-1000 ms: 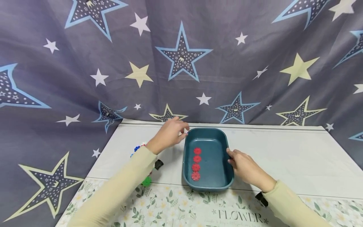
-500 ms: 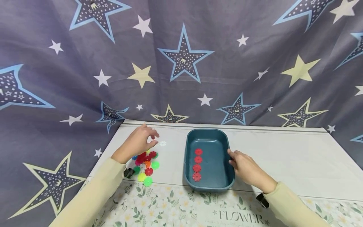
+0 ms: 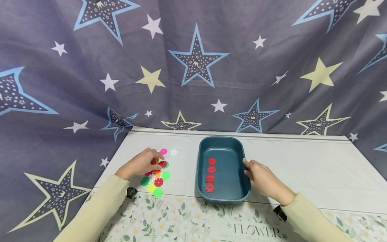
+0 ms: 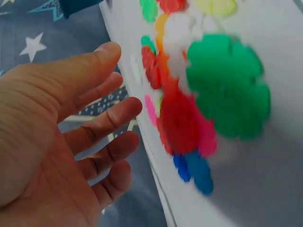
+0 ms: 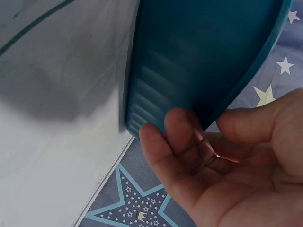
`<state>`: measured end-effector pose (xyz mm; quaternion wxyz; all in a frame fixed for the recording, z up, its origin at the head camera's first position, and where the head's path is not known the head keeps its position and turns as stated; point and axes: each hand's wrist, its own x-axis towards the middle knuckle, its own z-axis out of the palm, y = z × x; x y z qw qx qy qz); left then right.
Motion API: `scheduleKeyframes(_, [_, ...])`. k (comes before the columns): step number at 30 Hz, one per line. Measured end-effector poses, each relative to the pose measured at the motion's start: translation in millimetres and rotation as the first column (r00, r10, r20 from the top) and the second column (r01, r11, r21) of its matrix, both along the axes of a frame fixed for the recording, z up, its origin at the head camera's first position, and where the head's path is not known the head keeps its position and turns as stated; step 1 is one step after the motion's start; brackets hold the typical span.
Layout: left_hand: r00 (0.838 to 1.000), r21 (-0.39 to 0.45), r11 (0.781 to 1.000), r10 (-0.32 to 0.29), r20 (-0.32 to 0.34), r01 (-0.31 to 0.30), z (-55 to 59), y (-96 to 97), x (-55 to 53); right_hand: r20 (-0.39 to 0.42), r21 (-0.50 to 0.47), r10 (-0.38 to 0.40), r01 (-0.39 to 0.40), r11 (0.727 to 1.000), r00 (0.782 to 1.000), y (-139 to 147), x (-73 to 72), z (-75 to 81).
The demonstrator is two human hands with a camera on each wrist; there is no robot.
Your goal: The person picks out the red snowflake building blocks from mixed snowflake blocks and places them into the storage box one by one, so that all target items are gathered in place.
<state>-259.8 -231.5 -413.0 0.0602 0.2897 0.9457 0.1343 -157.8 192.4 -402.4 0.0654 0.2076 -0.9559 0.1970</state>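
My left hand is over a loose pile of colourful flower-shaped plastic discs on the left of the table. Its thumb and fingers are spread apart, with nothing between them in the left wrist view. A red disc and a large-looking green disc lie close before the fingertips. With my right hand I hold the right wall of a dark teal plastic bin, thumb at the rim and fingers against the ribbed outside. Several red flower discs form a straight column inside the bin, along its left side.
A pink disc and a white disc lie behind the pile. Bright green marks the pile's front. Flower-printed cloth covers the table's near part. A star-patterned curtain hangs behind.
My left hand has moved from the bin's left rim leftward to the disc pile, then lowered over it. The right hand keeps its hold on the bin.
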Motion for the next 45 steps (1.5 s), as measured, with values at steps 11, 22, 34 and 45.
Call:
scheduleKeyframes(11, [0.998,-0.001,0.999,0.054,0.025,-0.054,-9.6,9.7,1.6,0.012,0.001,0.000,0.000,1.000,1.000,-1,0.8,0.4])
scheduleKeyframes(22, [0.999,-0.001,1.000,0.028,0.024,-0.028,-7.0,11.1,-1.1,0.008,-0.002,0.000,0.000,1.000,1.000,-1,0.7,0.2])
scheduleKeyframes(34, [0.993,0.057,0.998,-0.028,-0.115,0.034,1.9,20.5,-8.1,0.002,0.002,0.000,0.000,1.000,1.000,0,0.1,0.3])
scheduleKeyframes(45, [0.918,0.184,0.959,-0.134,-0.374,0.215,23.7,57.1,-4.5,-0.005,0.003,-0.001,0.001,1.000,1.000,0,-0.2,0.2])
